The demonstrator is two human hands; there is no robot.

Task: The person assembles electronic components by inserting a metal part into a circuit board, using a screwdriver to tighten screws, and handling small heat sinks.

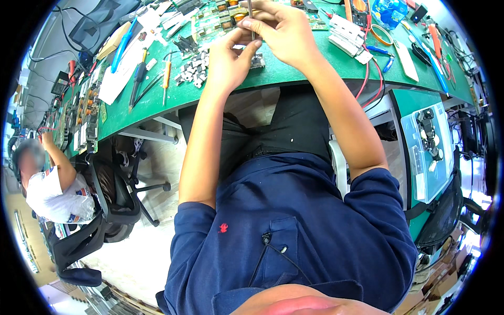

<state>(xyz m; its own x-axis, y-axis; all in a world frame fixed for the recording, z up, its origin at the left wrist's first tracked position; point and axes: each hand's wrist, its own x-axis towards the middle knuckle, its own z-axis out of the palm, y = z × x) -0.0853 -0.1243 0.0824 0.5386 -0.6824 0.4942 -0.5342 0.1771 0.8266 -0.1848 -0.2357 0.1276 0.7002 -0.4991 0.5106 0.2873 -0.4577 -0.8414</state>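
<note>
At the far edge of the green bench, my right hand (286,37) is closed around a thin upright metal shaft (250,9), which looks like a screwdriver's. Its upper end runs out of the picture. My left hand (229,62) is closed beside the shaft's lower end, thumb and fingertips together; whatever they pinch is hidden. Just under the hands lies a small grey metal part (258,61). Left of my left wrist is a pile of small grey and white pieces (193,71). Circuit boards with copper coils (227,22) lie beyond the hands.
On the left lie an orange-handled screwdriver (166,79), a soldering iron (140,71) and a white sheet (116,86). White blocks (349,39), a multimeter (360,7) and blue pliers (387,60) are on the right. A clear plastic box (428,157) stands lower right. Another person (58,189) sits at left.
</note>
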